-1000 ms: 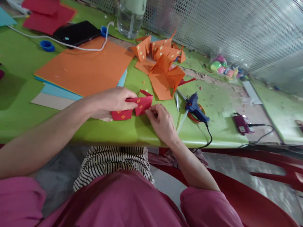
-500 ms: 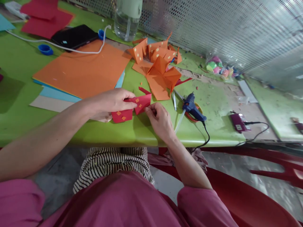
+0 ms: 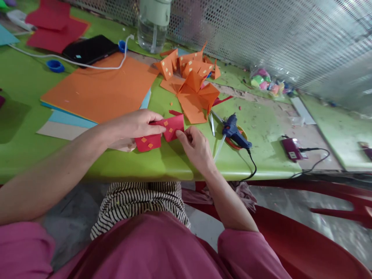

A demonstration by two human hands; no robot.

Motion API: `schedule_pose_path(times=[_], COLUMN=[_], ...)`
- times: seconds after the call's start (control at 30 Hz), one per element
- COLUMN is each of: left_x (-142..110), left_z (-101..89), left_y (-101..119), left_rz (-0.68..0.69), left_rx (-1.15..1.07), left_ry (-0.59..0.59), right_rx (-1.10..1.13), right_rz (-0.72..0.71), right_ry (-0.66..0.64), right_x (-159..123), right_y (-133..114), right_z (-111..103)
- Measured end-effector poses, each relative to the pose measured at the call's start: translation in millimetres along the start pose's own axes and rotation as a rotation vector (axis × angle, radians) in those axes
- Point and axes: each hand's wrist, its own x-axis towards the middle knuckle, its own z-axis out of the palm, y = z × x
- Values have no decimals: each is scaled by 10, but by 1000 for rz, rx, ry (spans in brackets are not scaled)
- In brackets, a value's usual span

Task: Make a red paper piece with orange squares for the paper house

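Note:
A folded red paper piece (image 3: 148,143) with small orange diamonds stuck on it is near the table's front edge. My left hand (image 3: 142,124) lies over its upper left part, thumb and fingers closed on the paper. At its right edge, my right hand (image 3: 196,145) is curled, with thumb and forefinger pinching the lower right corner. A thin red strip sticks out at the paper's top. Just beyond lie folded orange paper pieces (image 3: 197,95), some with pale yellow diamonds. What lies under my left palm is hidden.
A blue glue gun (image 3: 235,131) rests on a roll of tape right of my hands, beside scissors (image 3: 212,123). Orange sheets (image 3: 101,91) are stacked on the left, near a black phone (image 3: 90,49) and white cable. A water bottle (image 3: 153,31) stands at the back.
Both hands keep their hold on the red paper. Its right part is tilted slightly, and the protruding strip looks shorter. The whole view has shifted a little.

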Motion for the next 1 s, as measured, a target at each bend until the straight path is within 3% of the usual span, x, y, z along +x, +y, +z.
schedule_pose_path(times=[0.13,0.3,0.37,0.47,0.6,0.77,0.9,1.0], left_x=[-76,-48,7,51,-24,-127,-117,-91], left_z=[-21,-71,-113,-180,-199,-179,-262,-325], left_y=[90,125,118,171,367,554,553,538], left_rz=[27,122,181,268,259,268,421,417], left_rx=[7,121,228,351,370,345,271,168], left_ry=[20,-19,-47,3,92,132,294,406], right_rx=[57,292,313,358,631,907,982,1037], right_rz=[-8,-15,-36,-55,-36,24,8,14], right_ry=[87,-103,-121,-127,-185,-106,-4,76], right_x=[5,75,126,215,317,385,416,487], right_y=[52,117,127,131,117,77,99,157], right_z=[-120,-145,-133,-133,-141,-183,-312,-440])
